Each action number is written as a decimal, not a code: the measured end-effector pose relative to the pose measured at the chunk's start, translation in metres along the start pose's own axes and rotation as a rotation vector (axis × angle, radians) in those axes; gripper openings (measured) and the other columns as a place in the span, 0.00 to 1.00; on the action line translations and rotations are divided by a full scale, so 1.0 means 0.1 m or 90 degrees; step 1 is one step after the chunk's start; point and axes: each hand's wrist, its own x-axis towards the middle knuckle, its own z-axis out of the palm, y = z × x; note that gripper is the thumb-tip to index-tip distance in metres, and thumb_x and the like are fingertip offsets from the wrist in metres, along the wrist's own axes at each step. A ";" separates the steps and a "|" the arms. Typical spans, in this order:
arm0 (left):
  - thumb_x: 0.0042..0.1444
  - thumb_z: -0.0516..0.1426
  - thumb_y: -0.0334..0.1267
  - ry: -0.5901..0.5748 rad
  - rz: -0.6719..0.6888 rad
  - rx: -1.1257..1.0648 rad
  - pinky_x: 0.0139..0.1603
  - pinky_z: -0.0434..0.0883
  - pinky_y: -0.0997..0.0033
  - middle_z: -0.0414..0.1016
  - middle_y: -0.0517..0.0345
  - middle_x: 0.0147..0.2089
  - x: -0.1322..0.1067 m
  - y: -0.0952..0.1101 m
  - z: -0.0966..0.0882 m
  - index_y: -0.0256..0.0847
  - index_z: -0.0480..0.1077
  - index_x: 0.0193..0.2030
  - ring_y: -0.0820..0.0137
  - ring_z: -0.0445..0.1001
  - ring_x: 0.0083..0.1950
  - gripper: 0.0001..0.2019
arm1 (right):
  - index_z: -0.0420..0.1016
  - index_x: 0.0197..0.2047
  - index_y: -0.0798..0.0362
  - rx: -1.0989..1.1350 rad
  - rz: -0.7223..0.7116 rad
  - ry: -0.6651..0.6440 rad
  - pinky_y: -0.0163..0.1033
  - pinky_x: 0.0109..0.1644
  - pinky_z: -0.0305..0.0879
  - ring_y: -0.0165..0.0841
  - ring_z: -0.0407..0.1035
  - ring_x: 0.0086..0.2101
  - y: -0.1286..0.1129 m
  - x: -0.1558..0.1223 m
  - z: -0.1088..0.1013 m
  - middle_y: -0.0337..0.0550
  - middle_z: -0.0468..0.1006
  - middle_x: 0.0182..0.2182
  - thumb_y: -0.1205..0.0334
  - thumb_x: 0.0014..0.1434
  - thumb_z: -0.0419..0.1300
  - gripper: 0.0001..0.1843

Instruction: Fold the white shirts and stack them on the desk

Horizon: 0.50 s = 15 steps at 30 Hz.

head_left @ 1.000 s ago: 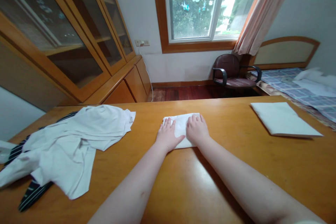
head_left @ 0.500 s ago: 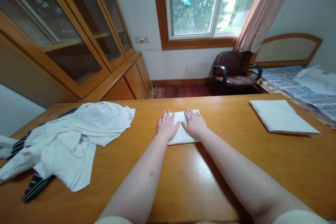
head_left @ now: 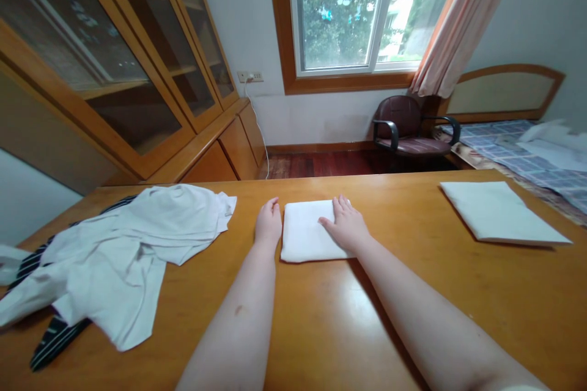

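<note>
A white cloth folded into a neat flat rectangle [head_left: 306, 232] lies on the wooden table [head_left: 316, 324] in front of me. My right hand [head_left: 346, 226] rests flat on its right side, fingers spread and pointing away from me. Just beyond the cloth's left edge, my left hand [head_left: 268, 223] is turned on its side against the tabletop. Its palm faces the cloth and its fingers are loosely bent, with nothing visible in them.
Loose white garments [head_left: 114, 263] are heaped at the table's left, over a dark striped cloth [head_left: 59, 342]. Another folded white cloth [head_left: 504, 212] lies at the right. Past the table's far edge stand an office chair [head_left: 408, 128], a bed [head_left: 499, 140] and a glass-door cabinet [head_left: 202, 122].
My left hand has slid left off the folded cloth and now stands on edge beside it. My right hand has shifted slightly right and stays on top.
</note>
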 end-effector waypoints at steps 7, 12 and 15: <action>0.53 0.56 0.39 -0.114 0.034 -0.017 0.55 0.66 0.63 0.77 0.50 0.49 0.09 -0.10 -0.08 0.41 0.75 0.44 0.63 0.73 0.50 0.13 | 0.68 0.54 0.55 0.061 -0.031 0.020 0.45 0.57 0.53 0.42 0.62 0.52 0.13 0.07 -0.15 0.52 0.72 0.50 0.44 0.58 0.52 0.28; 0.53 0.55 0.42 -0.159 0.016 -0.211 0.54 0.67 0.63 0.77 0.49 0.48 0.08 -0.08 -0.04 0.39 0.72 0.46 0.65 0.74 0.50 0.15 | 0.68 0.53 0.56 0.091 -0.050 0.045 0.42 0.57 0.53 0.41 0.62 0.51 0.17 0.07 -0.12 0.50 0.72 0.50 0.47 0.57 0.54 0.26; 0.49 0.59 0.45 -0.192 -0.023 -0.379 0.50 0.69 0.62 0.77 0.47 0.46 0.08 -0.04 -0.02 0.37 0.69 0.45 0.64 0.75 0.47 0.19 | 0.68 0.52 0.56 0.106 -0.050 0.061 0.42 0.56 0.54 0.40 0.62 0.50 0.16 0.06 -0.13 0.49 0.72 0.48 0.50 0.58 0.54 0.24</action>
